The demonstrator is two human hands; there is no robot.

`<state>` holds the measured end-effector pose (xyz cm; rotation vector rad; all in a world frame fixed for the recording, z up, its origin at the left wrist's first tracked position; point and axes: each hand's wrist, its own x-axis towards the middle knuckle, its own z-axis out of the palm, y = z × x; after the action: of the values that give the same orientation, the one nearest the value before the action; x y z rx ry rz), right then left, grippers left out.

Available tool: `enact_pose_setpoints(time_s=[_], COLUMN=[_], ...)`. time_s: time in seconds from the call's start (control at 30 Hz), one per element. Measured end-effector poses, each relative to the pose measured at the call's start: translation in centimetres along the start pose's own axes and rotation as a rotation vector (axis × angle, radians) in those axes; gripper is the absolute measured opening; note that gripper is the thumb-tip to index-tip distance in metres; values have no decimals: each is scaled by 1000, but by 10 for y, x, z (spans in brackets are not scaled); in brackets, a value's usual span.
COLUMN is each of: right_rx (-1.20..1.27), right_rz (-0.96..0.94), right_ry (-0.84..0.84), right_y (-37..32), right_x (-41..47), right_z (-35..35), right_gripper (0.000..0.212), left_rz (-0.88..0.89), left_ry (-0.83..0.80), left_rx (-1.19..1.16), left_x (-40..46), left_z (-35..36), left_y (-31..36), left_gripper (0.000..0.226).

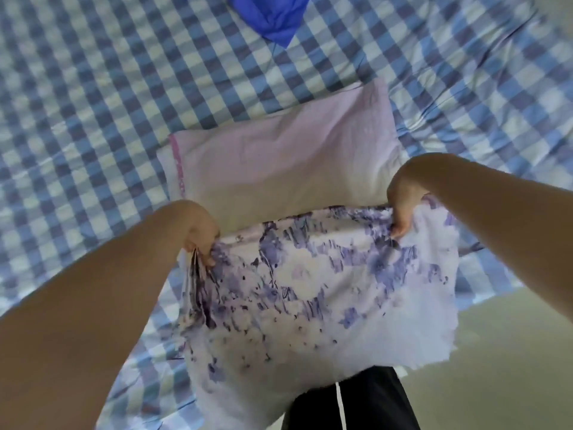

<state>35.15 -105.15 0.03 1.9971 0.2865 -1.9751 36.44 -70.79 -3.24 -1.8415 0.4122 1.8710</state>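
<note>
Near edge of pillow [279, 169] behind floral pillowcase [310, 290]; blue cloth [273, 17] partly off-frame.

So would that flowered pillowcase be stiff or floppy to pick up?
Probably floppy: the flowered pillowcase hangs in folds under the left hand. Likely light, since left hand and right hand hold it up by its top edge alone. Being soft cloth, it should not roll or break.

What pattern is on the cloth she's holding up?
The pillowcase is white with purple-blue floral blotches, seen in the head view.
</note>
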Motion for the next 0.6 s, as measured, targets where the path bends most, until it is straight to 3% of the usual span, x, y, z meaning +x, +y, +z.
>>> enact_pose_setpoints(time_s=[0.1,0.2,0.3,0.47,0.6], right_rx=[40,174,284,645,963], right_rz=[131,339,406,257,187], right_ry=[239,835,1211,1171,1072], right_y=[25,37,28,4,-24], right_x=[-18,-12,19,81,117], right_z=[-33,-69,-78,-49,0], right_gripper=[44,53,46,83,78], left_rz=[-56,-146,-287,-308,-274], left_ry=[342,780,994,1128,965], left_rx=[-198,-332,-414,-558,-883], left_x=[-33,-33,-8,56,96], left_z=[-43,-76,-72,-21,38], left_y=[-35,-59,-66,-53,-16], left_gripper=[30,35,35,64,85])
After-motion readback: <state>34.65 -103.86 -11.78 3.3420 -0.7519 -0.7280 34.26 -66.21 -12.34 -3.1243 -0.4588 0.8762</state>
